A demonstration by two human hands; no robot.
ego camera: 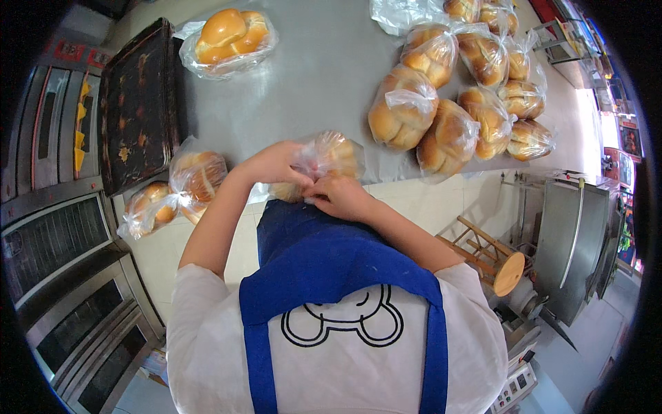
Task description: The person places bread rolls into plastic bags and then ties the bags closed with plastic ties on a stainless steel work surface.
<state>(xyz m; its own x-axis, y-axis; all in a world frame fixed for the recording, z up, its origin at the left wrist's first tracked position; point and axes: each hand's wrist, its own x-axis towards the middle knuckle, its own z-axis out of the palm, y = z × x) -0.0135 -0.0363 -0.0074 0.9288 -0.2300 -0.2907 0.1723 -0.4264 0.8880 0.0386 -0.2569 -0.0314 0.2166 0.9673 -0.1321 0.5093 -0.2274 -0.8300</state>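
At the near edge of the metal table [289,98], just before my blue apron, I have a clear plastic bag of bread [339,152] between both hands. My left hand [274,164] grips the plastic from the left, thumb bent inward. From the right, my right hand [339,195] pinches the bag's gathered plastic, fingertips close to the left thumb. The fingers hide part of the gathered plastic, so I cannot tell whether it is knotted. Left of my left forearm are bagged bread rolls [199,173] and a smaller bagged bun [152,204] at the table's edge.
Several knotted bags of bread [403,108] crowd the table's right side. Glossy buns [232,36] in plastic lie at the far left, beside a dark baking tray [139,108]. Loose plastic bags [406,13] lie at the back. A wooden stool [509,271] is on the right, deck ovens [57,222] left.
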